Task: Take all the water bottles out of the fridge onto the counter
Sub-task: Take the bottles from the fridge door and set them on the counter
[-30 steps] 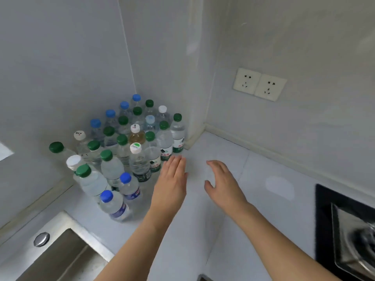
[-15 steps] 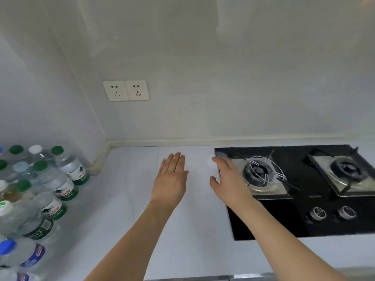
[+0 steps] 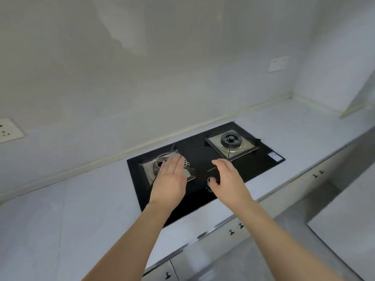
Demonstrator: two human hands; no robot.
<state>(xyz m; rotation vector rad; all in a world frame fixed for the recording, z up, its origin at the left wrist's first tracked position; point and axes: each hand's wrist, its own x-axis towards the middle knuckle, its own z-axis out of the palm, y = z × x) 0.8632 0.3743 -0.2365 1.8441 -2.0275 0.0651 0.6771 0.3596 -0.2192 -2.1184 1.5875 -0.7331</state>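
Head view: a person is reaching both bare hands out over a black gas hob (image 3: 203, 173) set in the pale tabletop (image 3: 71, 209) at frame centre. The left hand (image 3: 170, 179) is hovering flat, fingers straight, over the left burner (image 3: 162, 165); the right hand (image 3: 229, 179) is hanging relaxed and empty above a control knob (image 3: 211, 180). No water bottles are showing in this frame.

We can read no text here; a faint pale line of print sits on the hob (image 3: 194, 151) glass between the burners, too small to make out. A blue-and-white sticker (image 3: 275, 156) lies at its right corner; its print is blurred.
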